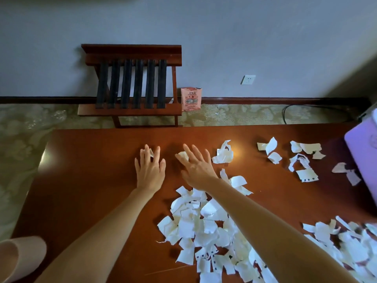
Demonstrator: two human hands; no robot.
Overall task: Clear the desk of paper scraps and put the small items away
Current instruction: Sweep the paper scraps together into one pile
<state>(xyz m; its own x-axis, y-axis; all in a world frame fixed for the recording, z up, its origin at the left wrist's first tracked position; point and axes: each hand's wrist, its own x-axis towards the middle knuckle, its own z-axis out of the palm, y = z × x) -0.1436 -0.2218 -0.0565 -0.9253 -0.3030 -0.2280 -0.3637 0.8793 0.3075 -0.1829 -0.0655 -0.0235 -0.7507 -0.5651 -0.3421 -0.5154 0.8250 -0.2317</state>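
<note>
Hands: two, flat on the desk (85, 180), fingers straight and spread, grasping nothing.
left hand (150, 170): its fingertips press one small scrap (151, 153).
right hand (195, 168): its fingers cover one second scrap (183, 155).
Heaps: two. The large heap (195, 227) lies beneath the right forearm and the smaller heap (346, 242) at the near right.
loose scraps (223, 154): at least four groups, far right.
purple object (365, 160): one, at the right edge.

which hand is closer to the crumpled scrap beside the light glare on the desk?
Right. The right hand lies spread on the desk just to the left of the crumpled scrap, with a gap between them. The left hand rests farther left, beyond the right hand.
</note>
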